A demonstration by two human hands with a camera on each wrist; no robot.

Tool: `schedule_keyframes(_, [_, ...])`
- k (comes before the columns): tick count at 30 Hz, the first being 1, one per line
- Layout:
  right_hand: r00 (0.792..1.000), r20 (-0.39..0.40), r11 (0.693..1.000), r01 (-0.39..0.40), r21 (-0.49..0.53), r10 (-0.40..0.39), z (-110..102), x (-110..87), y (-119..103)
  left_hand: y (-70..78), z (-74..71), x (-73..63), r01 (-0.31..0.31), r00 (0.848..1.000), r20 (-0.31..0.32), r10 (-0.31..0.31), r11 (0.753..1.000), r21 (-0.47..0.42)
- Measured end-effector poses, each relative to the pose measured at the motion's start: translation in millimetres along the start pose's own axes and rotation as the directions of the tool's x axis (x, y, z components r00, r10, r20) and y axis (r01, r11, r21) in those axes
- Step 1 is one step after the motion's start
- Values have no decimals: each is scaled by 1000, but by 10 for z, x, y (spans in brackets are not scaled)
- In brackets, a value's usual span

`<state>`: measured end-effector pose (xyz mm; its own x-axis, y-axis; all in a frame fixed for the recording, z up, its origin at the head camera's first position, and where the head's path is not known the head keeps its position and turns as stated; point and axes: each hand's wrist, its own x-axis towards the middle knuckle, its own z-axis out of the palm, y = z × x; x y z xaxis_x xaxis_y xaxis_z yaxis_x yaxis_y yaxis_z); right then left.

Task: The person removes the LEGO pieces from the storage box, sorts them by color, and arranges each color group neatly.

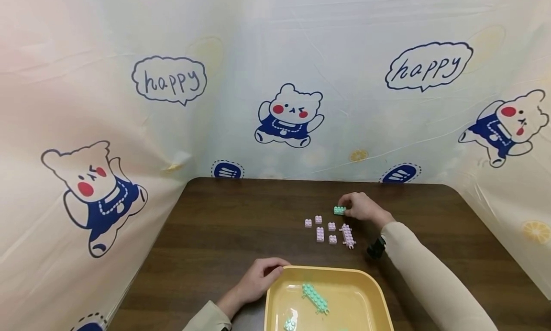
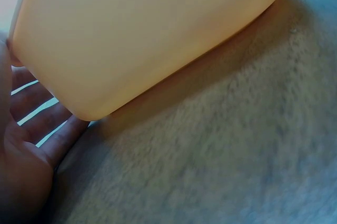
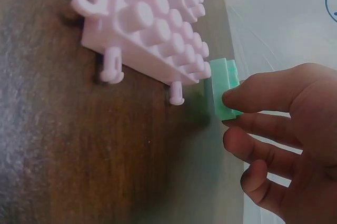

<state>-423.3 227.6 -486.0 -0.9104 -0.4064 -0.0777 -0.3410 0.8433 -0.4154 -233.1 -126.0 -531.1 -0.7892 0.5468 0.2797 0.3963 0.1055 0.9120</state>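
Observation:
My right hand (image 1: 361, 206) pinches a small green building block (image 1: 339, 210) between thumb and fingers at the far side of the table. In the right wrist view the thumb presses on the face of the green block (image 3: 223, 89). Just nearer lies a long pink block (image 1: 347, 236) with side pegs and a hook end. My left hand (image 1: 260, 278) grips the far left corner of a yellow tray (image 1: 325, 270), its thumb at the rim and its fingers around the outside. Inside the tray lie a long green block (image 1: 315, 298) and a smaller green piece (image 1: 290, 325).
Several small pink blocks lie left of the long one, among them a longer pink block (image 1: 320, 234) and a square pink block (image 1: 333, 239). The brown table (image 1: 206, 226) is bordered at the back and sides by a printed cloth (image 1: 241, 82).

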Motion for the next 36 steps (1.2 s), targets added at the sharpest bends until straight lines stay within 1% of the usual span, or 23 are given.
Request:
schedule_keyframes(3, [1000,-18,1000,3,-8,-3,20,-13,6,-134,12,-3,5,1000,-2,-5,1000,4])
schedule_keyframes(5, [1000,-22,1000,4,-11,-5,47,-23,14,-150,18,-11,6,1000,-5,-6,1000,4])
schedule_keyframes(10, [1000,-11,1000,-13,-14,13,106,-46,23,-148,22,-32,7,1000,2,-7,1000,-3])
schedule_keyframes(15, [999,-22,999,-34,-22,33,114,-60,32,-150,21,-31,14,1000,4,-14,1000,0])
schedule_keyframes(20, [999,-19,999,-34,-17,34,86,-60,17,-148,10,-18,25,1000,1,-25,1000,2])
schedule_keyframes(28, [999,-19,998,-34,-52,33,84,-77,-12,-147,12,-13,26,1000,2,-26,1000,-9])
schedule_keyframes(36, [1000,-27,999,-16,-47,15,100,-93,-2,-112,9,-15,1,1000,10,-1,999,-37])
